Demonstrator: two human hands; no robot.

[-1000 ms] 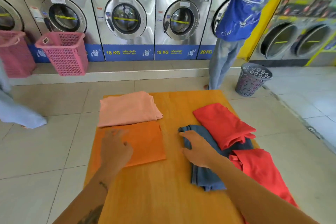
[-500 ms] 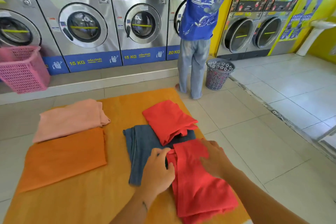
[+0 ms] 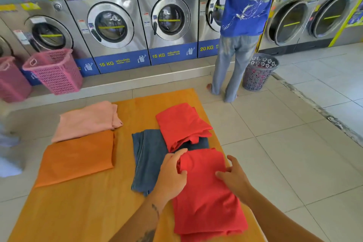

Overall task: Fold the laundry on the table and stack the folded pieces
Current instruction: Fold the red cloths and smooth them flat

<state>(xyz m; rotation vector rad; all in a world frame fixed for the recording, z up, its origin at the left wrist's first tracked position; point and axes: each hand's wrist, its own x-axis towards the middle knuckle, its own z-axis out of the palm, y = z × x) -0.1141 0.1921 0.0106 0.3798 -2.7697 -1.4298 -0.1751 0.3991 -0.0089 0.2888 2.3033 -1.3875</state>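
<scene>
On the orange-topped table point(image 3: 94, 208) lie five pieces. A folded pink piece point(image 3: 86, 121) sits at the far left, with a folded orange piece point(image 3: 78, 158) just in front of it. A blue-grey piece point(image 3: 147, 159) lies in the middle, partly under a red piece point(image 3: 181, 124) further back. A second red piece point(image 3: 206, 196) lies near the right edge. My left hand point(image 3: 171, 175) pinches this nearer red piece at its far left corner. My right hand point(image 3: 234, 178) rests on its right side, fingers spread.
A person in a blue shirt point(image 3: 247, 6) stands at the washing machines point(image 3: 110, 23) behind the table, beside a grey basket point(image 3: 258, 71). Two pink baskets point(image 3: 54, 70) stand at the far left. Tiled floor point(image 3: 294, 153) runs along the table's right edge.
Both hands left the orange and blue-grey pieces and moved right onto the nearer red piece. My left hand now pinches its corner. The view swung right, then partly back.
</scene>
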